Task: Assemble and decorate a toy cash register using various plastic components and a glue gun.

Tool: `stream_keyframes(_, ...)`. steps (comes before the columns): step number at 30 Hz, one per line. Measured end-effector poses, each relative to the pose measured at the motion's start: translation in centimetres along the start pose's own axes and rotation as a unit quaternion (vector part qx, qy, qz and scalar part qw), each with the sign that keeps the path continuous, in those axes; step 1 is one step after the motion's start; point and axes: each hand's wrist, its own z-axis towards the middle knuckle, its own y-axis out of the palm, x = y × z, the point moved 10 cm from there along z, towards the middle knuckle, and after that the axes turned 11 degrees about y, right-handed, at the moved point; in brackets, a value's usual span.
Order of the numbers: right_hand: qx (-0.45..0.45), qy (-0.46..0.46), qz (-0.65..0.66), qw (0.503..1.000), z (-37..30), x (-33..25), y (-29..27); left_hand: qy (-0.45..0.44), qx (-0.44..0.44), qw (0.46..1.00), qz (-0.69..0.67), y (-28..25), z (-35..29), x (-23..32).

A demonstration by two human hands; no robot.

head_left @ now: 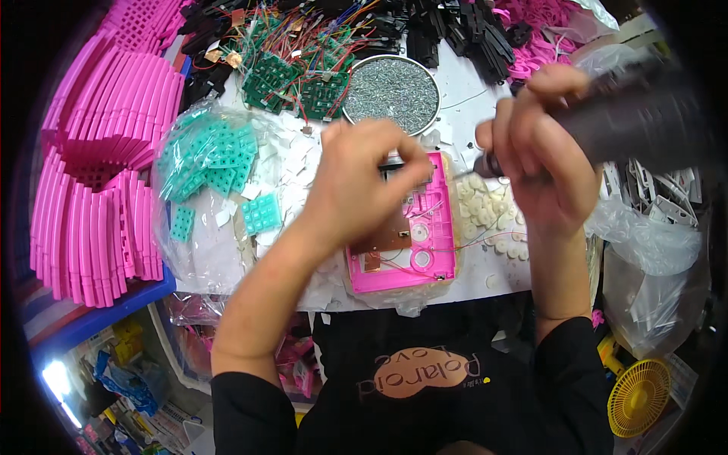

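Observation:
A pink plastic housing (446, 227) lies on the table in front of me, with a brown circuit board (390, 236), thin wires and round openings inside. Over its upper left part is my left hand (364, 182), fingers curled and the thumb bent toward them. Whatever those fingers may pinch is hidden or too small to make out. My right hand (542, 144) is wrapped round a dark electric screwdriver (637, 121), held tilted above the right side of the housing. Its bit points left, toward my left hand. A round tray (437, 114) full of small metal screws stands just beyond.
Pink housings (98, 220) stand stacked at left, beside a bag of turquoise keypads (208, 155). Green circuit boards (273, 80) with wires and black parts (478, 38) lie at the back. Cream discs (485, 208) lie right of the housing; a yellow fan (639, 398) is lower right.

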Motion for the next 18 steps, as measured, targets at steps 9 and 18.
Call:
stream_keyframes(9,-0.013,0.006,0.038,0.999,-1.5,-1.1,3.1,0.086,0.091,0.991,0.053,0.6,-4.3,3.1)
stream_keyframes(18,0.016,0.003,0.020,1.000,-1.2,0.9,2.7,0.071,0.095,0.978,0.171,-0.4,-3.3,3.0)
